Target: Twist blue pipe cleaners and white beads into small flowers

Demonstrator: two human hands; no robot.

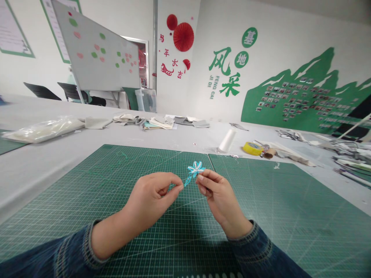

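Observation:
A small turquoise flower ornament [196, 167] with white bead-like lines on its petals is held up above the green cutting mat [116, 166]. My right hand [218, 199] pinches it by the petals on its right side. From its lower left hangs a narrow turquoise leaf-like piece [188, 180]. At the tip of that piece, the thumb and forefinger of my left hand [156, 197] are closed in a pinch. Both hands are raised over the mat, the left a little apart from the flower head itself.
Beyond the mat stand a white thread cone [227, 141] and a yellow tape roll [252, 148], beside a brown cardboard tube [269, 153]. Fabric scraps [162, 121] lie along the table's far side. A plastic-wrapped bundle [48, 128] is at left, a second mat [278, 193] at right.

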